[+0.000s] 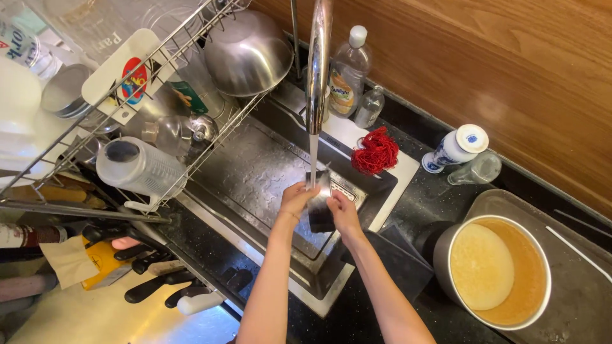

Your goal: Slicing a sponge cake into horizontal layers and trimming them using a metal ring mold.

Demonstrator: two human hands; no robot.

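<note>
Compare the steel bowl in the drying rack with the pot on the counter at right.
The steel bowl sits tipped on its side in the drying rack; the pot stands upright on the dark counter. The bowl looks empty, while the pot holds brownish liquid with a pale round patch. The bowl is bare shiny metal; the pot has a white rim. Both are round and open-topped.

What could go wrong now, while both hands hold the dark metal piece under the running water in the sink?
1. The wet dark metal piece may slip from the left hand or right hand into the sink.
2. Water from the tap may splash off it toward the full pot.
</note>
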